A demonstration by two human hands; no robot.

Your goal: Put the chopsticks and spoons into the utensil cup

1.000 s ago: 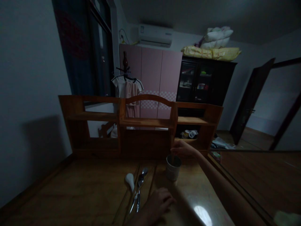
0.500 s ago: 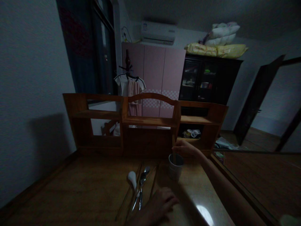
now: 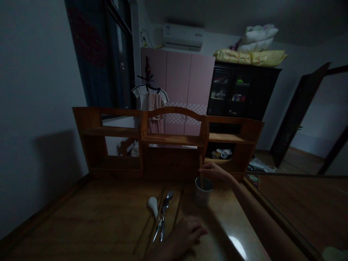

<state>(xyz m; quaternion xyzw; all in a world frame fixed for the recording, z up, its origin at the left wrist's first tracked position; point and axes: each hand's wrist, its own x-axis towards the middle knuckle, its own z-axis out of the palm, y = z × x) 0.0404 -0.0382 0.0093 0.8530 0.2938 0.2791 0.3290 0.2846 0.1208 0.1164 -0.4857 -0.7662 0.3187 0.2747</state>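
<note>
My right hand (image 3: 213, 170) pinches a pair of wooden chopsticks (image 3: 201, 172), held upright with their lower ends inside a pale grey cup (image 3: 202, 197). The cup stands on the wooden desk. My left hand (image 3: 190, 232) rests low over the desktop in front of the cup, fingers loosely bent and apart, with nothing seen in it. Left of that hand lies a loose group of utensils: a white soup spoon (image 3: 153, 206), a metal spoon (image 3: 169, 196), other metal cutlery (image 3: 163, 223) and several thin chopsticks (image 3: 143, 233). My left forearm and hand partly cover their near ends.
A wooden shelf unit (image 3: 172, 139) runs along the back of the desk (image 3: 108, 214), close behind the cup. A white bag (image 3: 224, 154) sits in its right compartment. On the left is a wall (image 3: 32, 108). Beyond stand a pink wardrobe (image 3: 178, 79) and a dark cabinet (image 3: 244, 90).
Almost nothing differs. My right hand still holds the chopsticks in the cup, and my left hand stays in about the same place.
</note>
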